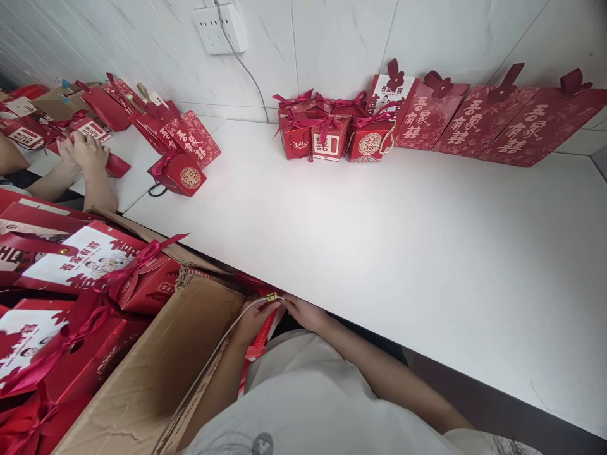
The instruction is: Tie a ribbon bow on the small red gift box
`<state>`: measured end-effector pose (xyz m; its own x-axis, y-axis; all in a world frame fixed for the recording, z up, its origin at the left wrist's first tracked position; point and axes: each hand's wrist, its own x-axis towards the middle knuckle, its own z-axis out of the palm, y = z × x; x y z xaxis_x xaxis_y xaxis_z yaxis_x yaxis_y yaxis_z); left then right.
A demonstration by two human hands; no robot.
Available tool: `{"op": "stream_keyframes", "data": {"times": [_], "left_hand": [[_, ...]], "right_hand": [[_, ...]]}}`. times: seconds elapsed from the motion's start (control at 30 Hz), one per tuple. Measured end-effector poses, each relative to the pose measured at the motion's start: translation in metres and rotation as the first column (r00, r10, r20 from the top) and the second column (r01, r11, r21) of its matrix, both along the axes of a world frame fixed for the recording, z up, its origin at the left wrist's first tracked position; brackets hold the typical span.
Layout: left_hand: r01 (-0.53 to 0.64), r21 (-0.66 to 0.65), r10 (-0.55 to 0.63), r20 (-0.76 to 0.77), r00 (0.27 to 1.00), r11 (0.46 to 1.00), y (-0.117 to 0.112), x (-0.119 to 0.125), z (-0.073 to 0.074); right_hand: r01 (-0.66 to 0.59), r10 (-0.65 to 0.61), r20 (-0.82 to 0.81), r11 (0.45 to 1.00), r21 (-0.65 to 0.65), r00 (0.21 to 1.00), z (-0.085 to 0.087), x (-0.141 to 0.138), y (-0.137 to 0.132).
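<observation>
- Co-worker's hands [85, 151], far left: laid on a flat red piece at a cluttered stretch of desk, among loose red boxes and flat packs; likely being folded there, within easy reach.
- Cardboard carton [156, 373], near left: stood open beside the wearer's lap, filled with red ribboned gift boxes [104, 265]; seemingly kept close as stock.
- Left hand [253, 319]: held low at the near desk edge, fingers pinched on a small gold clasp [272, 296] with a pale cord running from it.
- Red folded piece [260, 341]: held below the desk edge, between the two hands, mostly hidden.
- Right hand [303, 313]: just beside the left, fingers curled at the same clasp; whether they are gripping it cannot be told.
- Desk [379, 253]: white, smooth, brightly lit.
- Finished small boxes [332, 129], far centre: grouped against the wall, probably set out of the way.
- Flat red packs [478, 120], far right: leaned in a row on the wall.
- Wall: white marble-look tile, with a socket strip [220, 26] and cable.
</observation>
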<state>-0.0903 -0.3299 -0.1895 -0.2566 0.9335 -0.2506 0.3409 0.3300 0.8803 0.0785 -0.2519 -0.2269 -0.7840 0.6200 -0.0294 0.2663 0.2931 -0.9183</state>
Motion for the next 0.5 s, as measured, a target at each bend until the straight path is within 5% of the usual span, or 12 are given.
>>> {"op": "stream_keyframes", "data": {"times": [0.23, 0.5], "left_hand": [[0.175, -0.034, -0.172, -0.44, 0.881, 0.984, -0.036, 0.0, 0.029], [-0.042, 0.135, 0.104, -0.496, 0.862, 0.99, -0.063, 0.0, 0.062]], "right_hand": [[-0.088, 0.084, 0.049, 0.992, 0.09, 0.995, 0.006, 0.001, -0.008], [-0.076, 0.07, 0.065, 0.993, 0.091, 0.995, 0.004, 0.001, -0.012]]}}
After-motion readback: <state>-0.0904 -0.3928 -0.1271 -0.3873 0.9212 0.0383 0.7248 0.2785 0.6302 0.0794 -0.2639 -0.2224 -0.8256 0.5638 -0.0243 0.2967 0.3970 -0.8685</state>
